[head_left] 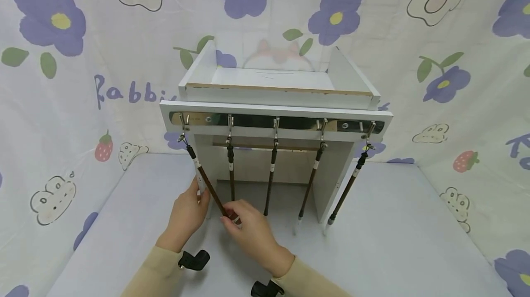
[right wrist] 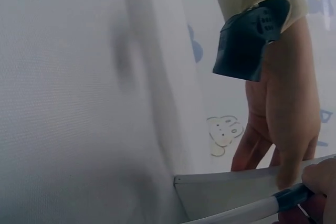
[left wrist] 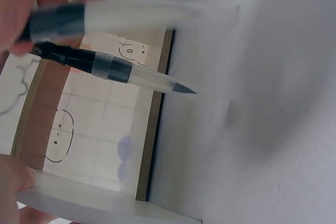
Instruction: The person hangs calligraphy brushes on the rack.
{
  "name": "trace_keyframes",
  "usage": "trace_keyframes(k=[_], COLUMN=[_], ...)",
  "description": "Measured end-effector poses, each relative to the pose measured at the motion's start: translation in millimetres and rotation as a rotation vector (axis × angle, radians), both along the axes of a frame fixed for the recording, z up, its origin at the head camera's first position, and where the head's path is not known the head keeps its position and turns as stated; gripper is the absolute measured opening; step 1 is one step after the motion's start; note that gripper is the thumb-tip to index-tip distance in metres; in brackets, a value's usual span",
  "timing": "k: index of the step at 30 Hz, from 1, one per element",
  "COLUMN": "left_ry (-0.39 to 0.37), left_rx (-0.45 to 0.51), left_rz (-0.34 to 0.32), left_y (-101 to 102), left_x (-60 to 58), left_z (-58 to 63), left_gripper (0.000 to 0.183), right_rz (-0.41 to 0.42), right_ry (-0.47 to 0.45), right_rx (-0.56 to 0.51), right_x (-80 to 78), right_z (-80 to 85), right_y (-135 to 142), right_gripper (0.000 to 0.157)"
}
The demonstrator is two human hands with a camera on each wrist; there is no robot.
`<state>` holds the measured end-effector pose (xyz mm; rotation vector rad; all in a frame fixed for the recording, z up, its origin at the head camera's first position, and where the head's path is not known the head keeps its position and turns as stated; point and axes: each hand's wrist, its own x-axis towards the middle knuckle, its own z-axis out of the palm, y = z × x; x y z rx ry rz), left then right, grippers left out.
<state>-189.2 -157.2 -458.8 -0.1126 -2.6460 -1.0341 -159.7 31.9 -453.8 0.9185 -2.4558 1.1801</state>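
Note:
Several calligraphy brushes with dark handles and clear caps hang from hooks on a white wooden rack (head_left: 275, 107). My right hand (head_left: 252, 232) pinches the leftmost brush (head_left: 207, 179) near its lower end, tilting it towards the right. In the left wrist view its pale, capped tip (left wrist: 142, 17) is blurred. My left hand (head_left: 186, 214) grips the front edge of the rack's left side panel (right wrist: 226, 190), thumb on one face and fingers on the other. Just beyond hangs a second brush (left wrist: 110, 66), its dark pointed tip visible through the cap.
Three more brushes hang to the right: a middle brush (head_left: 271, 177), a fourth (head_left: 311, 182) and a rightmost one (head_left: 347, 191). An open shelf (head_left: 273, 76) tops the rack. The rack stands on a white tabletop (head_left: 414, 242) before a patterned cloth (head_left: 393, 58).

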Motion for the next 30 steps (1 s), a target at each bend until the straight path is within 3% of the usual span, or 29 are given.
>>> trace_keyframes(k=[13,19,25,30], left_ry=[-0.019,-0.073,-0.141,-0.112], left_rx=[-0.012,0.006,0.053,0.002], left_rz=[-0.005,-0.017,-0.068,-0.067], left_y=[3,-2,-17,-30], left_x=[-5.2,-6.9,4.1,20.3], left_z=[-1.1,-0.1,-1.4,2.2], left_gripper=[0.039,0.037,0.043,0.041], right_rz=[-0.005,-0.020,-0.049,-0.110], right_ry=[0.032,0.057,0.110,0.220], right_rx=[-0.029,-0.029,-0.042,-0.002], right_x=[0.4,6.2,12.8,14.2], right_z=[-4.7,-3.4,-7.5,-11.8], right_y=[4,12,30,46], right_gripper=[0.020,0.021,0.020,0.021])
